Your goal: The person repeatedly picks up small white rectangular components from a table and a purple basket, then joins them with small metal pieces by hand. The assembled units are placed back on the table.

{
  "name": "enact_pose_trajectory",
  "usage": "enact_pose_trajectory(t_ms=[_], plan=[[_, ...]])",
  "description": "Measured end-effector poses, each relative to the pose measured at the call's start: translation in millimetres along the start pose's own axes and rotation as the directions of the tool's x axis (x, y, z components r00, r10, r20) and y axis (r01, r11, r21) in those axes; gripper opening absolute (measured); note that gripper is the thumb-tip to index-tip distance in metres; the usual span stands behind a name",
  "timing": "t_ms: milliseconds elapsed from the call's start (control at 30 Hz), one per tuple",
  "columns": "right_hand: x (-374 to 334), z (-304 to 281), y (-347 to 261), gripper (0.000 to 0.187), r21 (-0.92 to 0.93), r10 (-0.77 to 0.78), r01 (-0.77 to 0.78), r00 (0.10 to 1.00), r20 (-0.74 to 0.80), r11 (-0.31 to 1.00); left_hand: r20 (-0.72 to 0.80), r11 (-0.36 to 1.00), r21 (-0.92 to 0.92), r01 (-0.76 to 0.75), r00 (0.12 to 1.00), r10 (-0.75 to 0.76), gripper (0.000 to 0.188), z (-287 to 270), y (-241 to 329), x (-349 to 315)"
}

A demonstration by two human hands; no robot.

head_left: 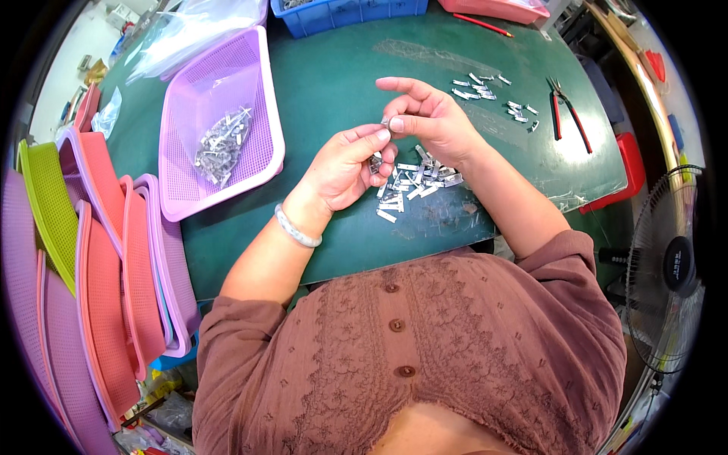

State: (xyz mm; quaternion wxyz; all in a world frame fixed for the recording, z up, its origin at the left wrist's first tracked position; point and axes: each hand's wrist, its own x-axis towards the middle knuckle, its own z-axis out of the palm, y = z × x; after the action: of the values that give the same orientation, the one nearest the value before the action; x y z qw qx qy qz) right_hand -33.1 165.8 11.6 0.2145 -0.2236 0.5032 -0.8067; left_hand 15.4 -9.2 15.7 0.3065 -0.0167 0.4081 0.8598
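Observation:
My left hand [343,168] is closed round a few small shiny metal pieces [375,162], which show between its thumb and curled fingers. Thumb and index finger of my right hand [436,121] pinch a tiny part [386,123] right at the left thumb tip; its kind is too small to make out. The other right fingers are loosely bent. Just below the hands, a loose pile of small silvery metal clips [425,179] lies on the green table [326,243]. Further right are smaller groups of similar clips [475,88].
A purple basket [271,114] holding a clear bag of metal pieces [221,148] stands left. Red-handled pliers [560,114] and a red pencil [484,25] lie right and far. Stacked baskets [106,303] crowd the left edge; a fan [667,265] stands right. A blue crate [349,17] is at the back.

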Motion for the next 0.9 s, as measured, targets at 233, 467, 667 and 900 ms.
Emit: enact_pose_trajectory(t_ms=[233, 467, 667, 900], plan=[[-1.6, 4.7, -5.9, 0.044, -0.124, -0.095, 0.09, 0.995, -0.036, 0.988, -0.176, 0.953, 0.259, -0.157, 0.963, 0.206, 0.012, 5.0, 3.1, -3.2], [-6.0, 7.3, -14.3, 0.043, -0.262, -0.084, 0.066, 0.995, -0.055, 0.963, -0.184, 0.889, 0.43, -0.156, 0.949, 0.255, 0.013, 6.5, 5.2, -5.9], [-6.5, 9.5, -16.3, 0.042, -0.202, -0.04, 0.011, 0.99, -0.136, 0.979, -0.139, 0.968, 0.193, -0.163, 0.972, 0.191, 0.024, 3.4, 10.4, -6.2], [-6.5, 8.1, -14.5, 0.041, -0.193, -0.034, 0.002, 0.987, -0.16, 0.981, -0.123, 0.983, 0.115, -0.144, 0.98, 0.158, 0.023, 0.0, 11.5, -5.5]])
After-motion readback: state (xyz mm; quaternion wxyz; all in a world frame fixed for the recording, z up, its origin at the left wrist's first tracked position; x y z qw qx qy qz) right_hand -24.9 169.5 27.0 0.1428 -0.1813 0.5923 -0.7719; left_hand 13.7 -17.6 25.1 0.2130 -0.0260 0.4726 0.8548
